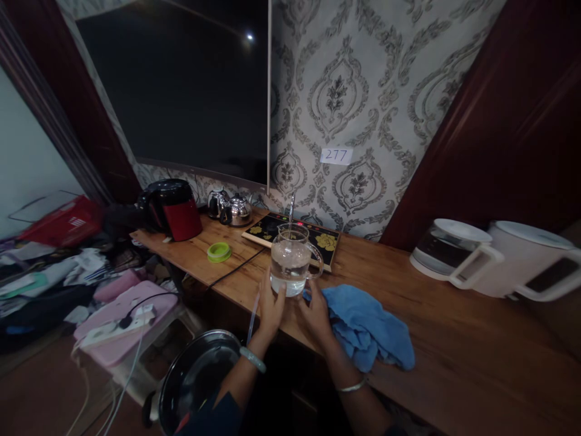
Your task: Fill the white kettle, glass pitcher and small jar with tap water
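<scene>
A clear glass jug (291, 266) with a handle on its right is partly filled with clear liquid. My left hand (271, 310) is closed around the jug's lower left side. On the lower right, my right hand (315, 312) grips near its base, fingertips partly hidden. A blue cloth (367, 327) lies crumpled against my right hand and wrist. Behind the jug is a black induction cooker (324, 241) with gold flowers and a red lit display. A thin clear tube or stick (253, 315) hangs beside my left hand.
Left on the wooden table (454, 339) are a green lid (218, 252), a red-black kettle (179, 209) and two small metal teapots (238, 211). Two white-handled pitchers (454, 248) stand right. Below are a metal pot (200, 375) and a pink stool (115, 333) with a power strip.
</scene>
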`<action>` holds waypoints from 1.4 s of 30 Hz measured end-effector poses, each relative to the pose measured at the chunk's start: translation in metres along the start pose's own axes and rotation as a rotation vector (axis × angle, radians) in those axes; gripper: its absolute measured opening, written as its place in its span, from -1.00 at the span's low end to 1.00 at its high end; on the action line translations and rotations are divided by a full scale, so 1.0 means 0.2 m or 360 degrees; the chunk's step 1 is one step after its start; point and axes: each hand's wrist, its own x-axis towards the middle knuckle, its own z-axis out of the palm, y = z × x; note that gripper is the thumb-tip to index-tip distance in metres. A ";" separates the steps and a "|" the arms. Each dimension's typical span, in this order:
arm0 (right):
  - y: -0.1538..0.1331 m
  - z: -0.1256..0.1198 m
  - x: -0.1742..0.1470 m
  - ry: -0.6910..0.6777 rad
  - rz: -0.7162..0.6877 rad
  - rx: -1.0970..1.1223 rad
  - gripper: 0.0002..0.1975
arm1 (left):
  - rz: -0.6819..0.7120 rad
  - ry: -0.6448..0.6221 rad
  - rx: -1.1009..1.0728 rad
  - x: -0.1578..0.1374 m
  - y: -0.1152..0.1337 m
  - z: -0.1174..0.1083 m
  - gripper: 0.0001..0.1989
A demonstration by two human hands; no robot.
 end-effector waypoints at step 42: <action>0.01 0.01 0.00 0.0036 -0.0002 0.0015 -0.45 | 0.0010 0.0010 0.0017 0.00 0.01 0.00 -0.36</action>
